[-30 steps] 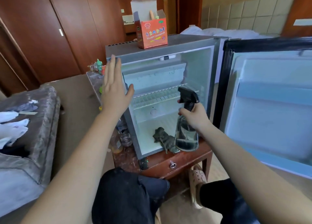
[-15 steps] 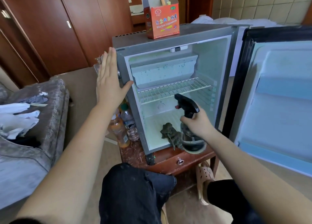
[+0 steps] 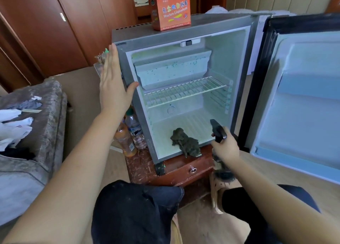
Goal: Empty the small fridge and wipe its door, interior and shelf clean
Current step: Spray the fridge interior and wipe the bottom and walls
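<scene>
The left grip (image 3: pixel 114 85), fingers straight, presses the left side of the small grey fridge (image 3: pixel 165 35). The right grip (image 3: pixel 225 148) curls round a black-topped spray bottle (image 3: pixel 218 131).

Small grey metal fridge (image 3: pixel 139 32) stands on a low red-brown wooden drawer table (image 3: pixel 176 172). Its white-lined door (image 3: pixel 303 100) is swung open to the right. Orange cardboard carton (image 3: pixel 173 10) sits on the fridge top.

Inside: white freezer box (image 3: pixel 173 68) at top, white wire shelf (image 3: pixel 184 92) just below it. Crumpled dark cloth (image 3: pixel 185 142) lies on the floor, draped over the front lip.

Two clear plastic bottles (image 3: pixel 136 131) stand on the table, just left of the fridge.

Left hand (image 3: pixel 112 85) lies flat against the fridge's left outer wall, thumb on the front frame. Right hand (image 3: pixel 225 149) grips a black-headed spray bottle (image 3: pixel 218 132) before the lower right corner.

Grey upholstered sofa (image 3: pixel 36 151) is at far left.
</scene>
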Demonstrator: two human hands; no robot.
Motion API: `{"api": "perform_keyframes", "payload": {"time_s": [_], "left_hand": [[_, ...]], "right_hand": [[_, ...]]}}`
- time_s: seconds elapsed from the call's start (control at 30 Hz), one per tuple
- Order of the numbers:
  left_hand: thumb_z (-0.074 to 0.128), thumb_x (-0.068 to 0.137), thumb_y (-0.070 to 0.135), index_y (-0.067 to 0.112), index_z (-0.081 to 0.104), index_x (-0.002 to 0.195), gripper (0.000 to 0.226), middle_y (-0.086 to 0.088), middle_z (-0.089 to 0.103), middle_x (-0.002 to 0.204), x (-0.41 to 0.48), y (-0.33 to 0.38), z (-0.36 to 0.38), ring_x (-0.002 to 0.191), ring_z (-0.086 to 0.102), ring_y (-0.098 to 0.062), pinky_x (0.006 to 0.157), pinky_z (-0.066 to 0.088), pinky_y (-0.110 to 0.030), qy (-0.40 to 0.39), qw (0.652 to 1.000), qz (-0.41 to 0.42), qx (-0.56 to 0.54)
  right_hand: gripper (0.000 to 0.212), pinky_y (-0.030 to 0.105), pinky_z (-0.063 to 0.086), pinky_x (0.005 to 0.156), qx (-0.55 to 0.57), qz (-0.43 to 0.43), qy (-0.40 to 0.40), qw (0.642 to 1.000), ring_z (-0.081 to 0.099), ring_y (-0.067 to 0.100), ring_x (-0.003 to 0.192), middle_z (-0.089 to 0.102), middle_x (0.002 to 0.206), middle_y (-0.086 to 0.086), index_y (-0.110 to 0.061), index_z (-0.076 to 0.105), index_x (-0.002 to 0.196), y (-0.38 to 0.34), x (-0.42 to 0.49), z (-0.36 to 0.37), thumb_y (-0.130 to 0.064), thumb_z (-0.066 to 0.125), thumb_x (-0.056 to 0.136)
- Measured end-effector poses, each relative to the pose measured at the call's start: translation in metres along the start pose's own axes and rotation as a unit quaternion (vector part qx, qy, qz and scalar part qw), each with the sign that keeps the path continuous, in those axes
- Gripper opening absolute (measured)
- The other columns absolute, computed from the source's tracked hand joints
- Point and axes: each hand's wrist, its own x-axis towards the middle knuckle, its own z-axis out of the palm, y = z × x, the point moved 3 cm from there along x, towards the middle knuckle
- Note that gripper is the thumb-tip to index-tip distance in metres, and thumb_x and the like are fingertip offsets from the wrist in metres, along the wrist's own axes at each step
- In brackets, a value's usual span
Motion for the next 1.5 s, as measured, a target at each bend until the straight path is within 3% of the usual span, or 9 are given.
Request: {"api": "perform_keyframes", "payload": {"time_s": [0.17, 0.43, 0.57, 0.8, 1.0, 1.13, 1.27, 1.33, 1.5], "left_hand": [[0.071, 0.086, 0.017, 0.01, 0.002, 0.155, 0.098, -0.007, 0.009, 0.163, 0.001, -0.002, 0.008, 0.15, 0.011, -0.023, 0.12, 0.017, -0.05, 0.012, 1.0, -0.003, -0.022], [0.069, 0.088, 0.018, 0.015, 0.0, 0.155, 0.096, -0.004, 0.009, 0.163, -0.002, -0.002, 0.007, 0.15, 0.011, -0.02, 0.121, 0.016, -0.048, 0.006, 0.999, -0.016, -0.027], [0.07, 0.088, 0.018, 0.015, 0.0, 0.155, 0.097, -0.004, 0.008, 0.163, -0.003, 0.0, 0.004, 0.149, 0.012, -0.021, 0.121, 0.016, -0.048, -0.001, 1.0, -0.015, -0.025], [0.071, 0.087, 0.021, 0.017, 0.0, 0.155, 0.099, -0.002, 0.007, 0.164, -0.003, -0.001, 0.001, 0.149, 0.012, -0.02, 0.121, 0.016, -0.047, -0.006, 1.0, -0.007, -0.017], [0.066, 0.09, 0.022, 0.017, 0.005, 0.155, 0.089, -0.001, 0.008, 0.163, -0.005, 0.004, -0.001, 0.149, 0.009, -0.018, 0.122, 0.014, -0.042, 0.005, 0.999, -0.026, -0.047], [0.059, 0.092, 0.034, 0.012, 0.031, 0.149, 0.067, -0.002, 0.017, 0.16, -0.018, 0.033, -0.01, 0.147, 0.017, -0.018, 0.118, 0.008, -0.017, 0.043, 0.995, -0.006, -0.092], [0.062, 0.086, 0.055, 0.018, 0.037, 0.144, 0.073, 0.006, 0.047, 0.143, -0.02, 0.069, -0.014, 0.127, 0.041, -0.002, 0.11, 0.037, -0.035, -0.164, 0.965, 0.036, -0.201], [0.071, 0.08, 0.051, 0.026, 0.021, 0.149, 0.089, 0.016, 0.044, 0.139, -0.014, 0.084, -0.017, 0.122, 0.039, 0.006, 0.105, 0.036, -0.023, -0.232, 0.946, 0.003, -0.226], [0.084, 0.071, 0.033, 0.026, 0.033, 0.138, 0.084, 0.019, 0.053, 0.117, 0.021, 0.086, -0.042, 0.109, 0.053, -0.002, 0.085, 0.048, -0.016, -0.057, 0.951, -0.111, -0.283]], "right_hand": [[0.043, 0.03, 0.039, 0.062, -0.021, -0.007, 0.109, 0.994, 0.056, 0.03, 0.075, 0.062, 0.091, 0.0, -0.024, 0.044, 0.122, 0.014, 0.012, -0.036, -0.01, 0.056, 0.083], [0.04, 0.024, 0.041, 0.045, -0.077, -0.055, -0.039, 0.995, 0.059, 0.014, 0.061, 0.064, 0.094, -0.003, -0.022, 0.047, 0.12, -0.011, -0.016, 0.023, -0.011, 0.061, 0.084], [0.043, 0.034, 0.054, 0.069, -0.054, -0.06, -0.152, 0.985, 0.065, 0.025, 0.082, 0.066, 0.095, -0.001, -0.026, 0.046, 0.121, -0.013, -0.041, 0.07, -0.013, 0.059, 0.081], [0.039, 0.038, 0.054, 0.068, 0.009, -0.061, -0.11, 0.992, 0.064, 0.022, 0.08, 0.064, 0.091, -0.003, -0.021, 0.049, 0.117, -0.027, -0.046, 0.056, -0.01, 0.06, 0.081], [0.045, 0.023, 0.048, 0.058, 0.113, -0.208, -0.07, 0.969, 0.062, 0.002, 0.073, 0.065, 0.097, -0.009, -0.021, 0.055, 0.115, -0.144, -0.018, -0.023, 0.005, 0.056, 0.078], [0.053, 0.017, 0.046, 0.063, 0.16, -0.278, -0.044, 0.946, 0.056, -0.001, 0.07, 0.065, 0.096, -0.01, -0.021, 0.058, 0.122, -0.236, -0.01, -0.061, 0.007, 0.059, 0.077], [0.024, 0.023, 0.042, 0.057, 0.216, -0.279, -0.027, 0.935, 0.049, 0.013, 0.063, 0.055, 0.073, 0.0, -0.009, 0.061, 0.094, -0.309, -0.007, -0.079, 0.003, 0.063, 0.073], [0.02, 0.023, 0.046, 0.061, 0.214, -0.315, -0.015, 0.924, 0.054, 0.008, 0.062, 0.058, 0.07, -0.005, -0.014, 0.061, 0.086, -0.347, -0.009, -0.084, 0.0, 0.063, 0.072], [0.04, 0.034, 0.055, 0.081, 0.172, -0.375, -0.014, 0.911, 0.062, 0.016, 0.092, 0.066, 0.097, 0.001, -0.011, 0.06, 0.112, -0.41, -0.006, -0.077, -0.024, 0.073, 0.075]]}}
